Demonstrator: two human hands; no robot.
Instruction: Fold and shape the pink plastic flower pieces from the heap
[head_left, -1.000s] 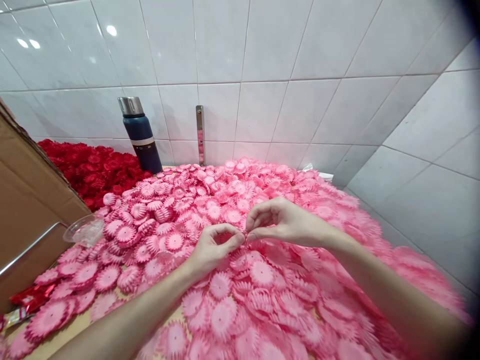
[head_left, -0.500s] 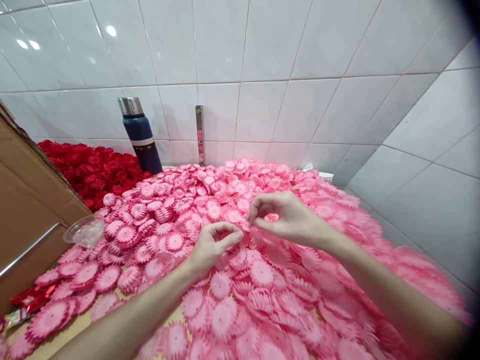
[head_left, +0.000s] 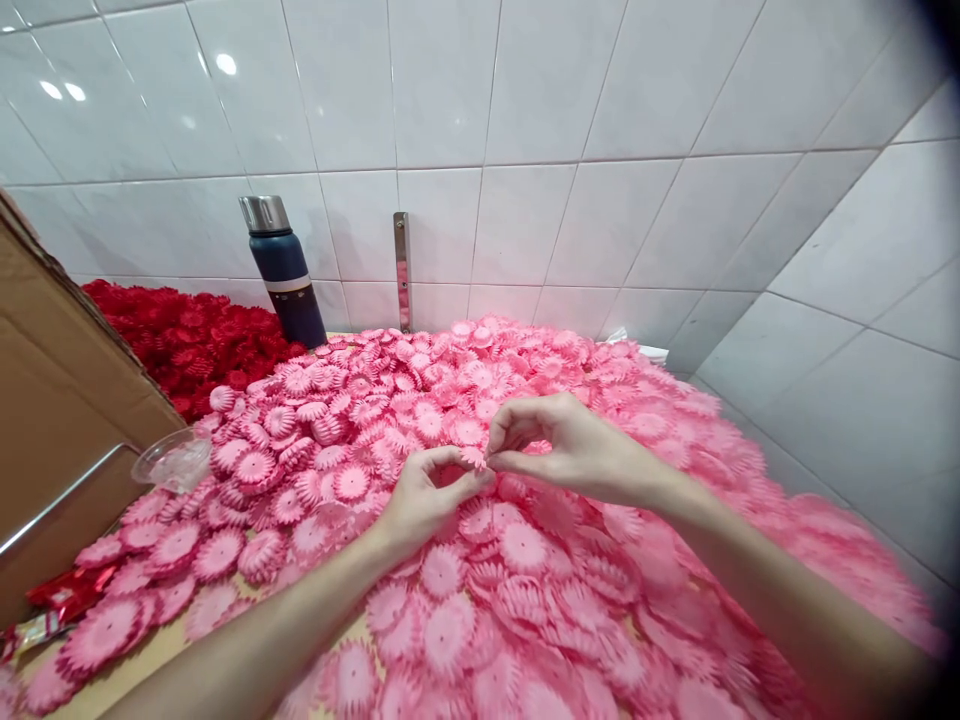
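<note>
the left hand (head_left: 420,507) and right hand (head_left: 577,448) are close together at the fingertips; a small frilled pink piece (head_left: 474,457) shows there, though whether either pinches it i cannot tell. pink discs (head_left: 448,635) spread beneath and around both. beyond the left hand are a blue bottle (head_left: 289,280) and a red heap (head_left: 195,345).

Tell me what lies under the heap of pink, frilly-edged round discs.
Through gaps among the pink, frilly-edged round discs, a flat tan surface shows, clearest at the lower left. Elsewhere the discs overlap and cover whatever lies beneath.
</note>
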